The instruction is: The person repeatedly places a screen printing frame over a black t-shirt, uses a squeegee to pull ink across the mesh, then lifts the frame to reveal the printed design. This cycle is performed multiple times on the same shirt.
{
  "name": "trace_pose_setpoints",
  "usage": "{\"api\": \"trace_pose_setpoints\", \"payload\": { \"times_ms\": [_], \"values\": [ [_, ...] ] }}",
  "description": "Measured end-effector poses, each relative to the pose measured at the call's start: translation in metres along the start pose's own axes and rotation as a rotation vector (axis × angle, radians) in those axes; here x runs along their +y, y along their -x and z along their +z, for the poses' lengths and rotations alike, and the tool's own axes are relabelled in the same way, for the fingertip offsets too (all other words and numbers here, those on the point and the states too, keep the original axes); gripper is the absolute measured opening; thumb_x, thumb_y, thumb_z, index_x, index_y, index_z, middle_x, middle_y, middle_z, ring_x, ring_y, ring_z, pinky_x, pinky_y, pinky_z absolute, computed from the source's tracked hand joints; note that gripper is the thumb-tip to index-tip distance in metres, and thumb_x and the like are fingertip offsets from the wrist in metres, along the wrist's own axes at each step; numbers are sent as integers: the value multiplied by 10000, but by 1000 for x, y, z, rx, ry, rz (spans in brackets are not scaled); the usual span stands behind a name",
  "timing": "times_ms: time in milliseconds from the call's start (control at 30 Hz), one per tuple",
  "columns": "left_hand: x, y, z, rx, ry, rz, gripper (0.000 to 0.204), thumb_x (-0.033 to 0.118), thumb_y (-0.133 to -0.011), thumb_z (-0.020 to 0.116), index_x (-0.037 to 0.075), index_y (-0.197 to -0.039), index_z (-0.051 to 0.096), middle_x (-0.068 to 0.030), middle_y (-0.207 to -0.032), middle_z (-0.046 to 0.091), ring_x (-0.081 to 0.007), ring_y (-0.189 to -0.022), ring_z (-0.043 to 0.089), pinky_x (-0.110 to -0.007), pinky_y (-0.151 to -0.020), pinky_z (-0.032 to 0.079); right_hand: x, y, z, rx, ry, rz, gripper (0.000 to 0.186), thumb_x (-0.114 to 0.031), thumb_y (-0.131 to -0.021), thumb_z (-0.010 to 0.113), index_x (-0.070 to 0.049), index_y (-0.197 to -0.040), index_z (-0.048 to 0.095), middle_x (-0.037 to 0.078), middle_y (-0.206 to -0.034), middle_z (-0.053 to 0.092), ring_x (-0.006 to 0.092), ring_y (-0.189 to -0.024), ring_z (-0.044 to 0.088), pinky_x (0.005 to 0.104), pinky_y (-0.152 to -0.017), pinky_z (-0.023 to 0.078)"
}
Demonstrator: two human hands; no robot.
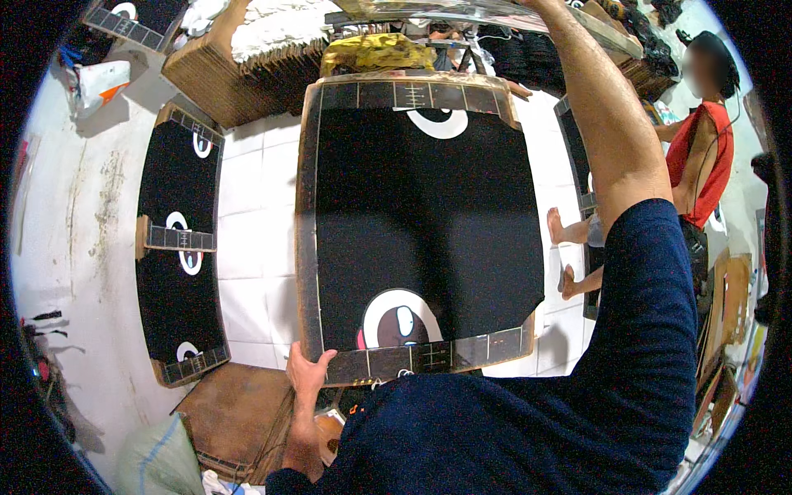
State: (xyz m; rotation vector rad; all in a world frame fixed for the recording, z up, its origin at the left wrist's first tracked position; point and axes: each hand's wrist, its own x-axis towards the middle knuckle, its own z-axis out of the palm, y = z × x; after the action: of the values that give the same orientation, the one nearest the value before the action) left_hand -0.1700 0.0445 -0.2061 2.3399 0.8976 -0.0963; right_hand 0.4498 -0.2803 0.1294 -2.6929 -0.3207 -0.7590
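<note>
In front of me lies a wide board with a worn brown rim [307,214], with black fabric [429,206] spread flat over it. White eye-like prints show on the fabric, a larger one [375,318] near me and a partial one [450,125] at the far edge. My left hand [307,371] rests against the board's near left corner, thumb apart from the fingers. My right arm reaches far forward, and my right hand [530,2] is almost wholly cut off by the upper edge, next to a long pale frame [478,15]; its fingers are hidden.
Left of me stand similar boards with black fabric [177,305]. Stacked brown sheets [219,78] and a yellow bundle [375,54] lie beyond the board. A person in a red top [711,161] stands at the right. A brown panel [235,408] and pale sack [161,458] sit near left.
</note>
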Motion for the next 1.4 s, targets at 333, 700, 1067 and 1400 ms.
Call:
{"api": "trace_pose_setpoints", "payload": {
  "times_ms": [333, 700, 1067, 1400],
  "values": [
    [16, 9, 2, 45, -45, 20, 715, 446, -680, 926, 15, -1137, 585, -235, -1023, 722, -464, -982, 677, -531, -865, 517, 0, -26, 2, -20, 37, 26, 549, -593, -861, 607, -118, -1062, 796, 210, -1140, 738, 374, -1084, 707, 469, -951, 559],
    [16, -9, 5, -44, -123, -114, 904, 498, -650, 944, -5, -1258, 504, -327, -1114, 679, -516, -1073, 642, -555, -920, 493, 8, -32, -4, -14, 43, -62, 610, -583, -861, 621, -57, -1131, 770, 257, -1181, 716, 392, -1143, 681, 471, -970, 539],
    [3, -20, 33, 8, -123, -150, 885, 446, -604, 979, -35, -1170, 497, -219, -1173, 507, -414, -1148, 529, -500, -978, 474, 8, -43, -4, -24, 42, 5, 573, -572, -849, 589, -42, -959, 778, 259, -999, 743, 426, -959, 720, 504, -887, 556],
    [116, -83, 58, 93, -241, 463, 1021, 374, -729, 856, -65, -1511, 367, -300, -1560, 382, -450, -1459, 338, -569, -1207, 242, 10, -56, 0, -22, 38, -58, 568, -590, -880, 595, -85, -1066, 778, 239, -1088, 739, 400, -1055, 711, 491, -941, 552]
  ]
}}
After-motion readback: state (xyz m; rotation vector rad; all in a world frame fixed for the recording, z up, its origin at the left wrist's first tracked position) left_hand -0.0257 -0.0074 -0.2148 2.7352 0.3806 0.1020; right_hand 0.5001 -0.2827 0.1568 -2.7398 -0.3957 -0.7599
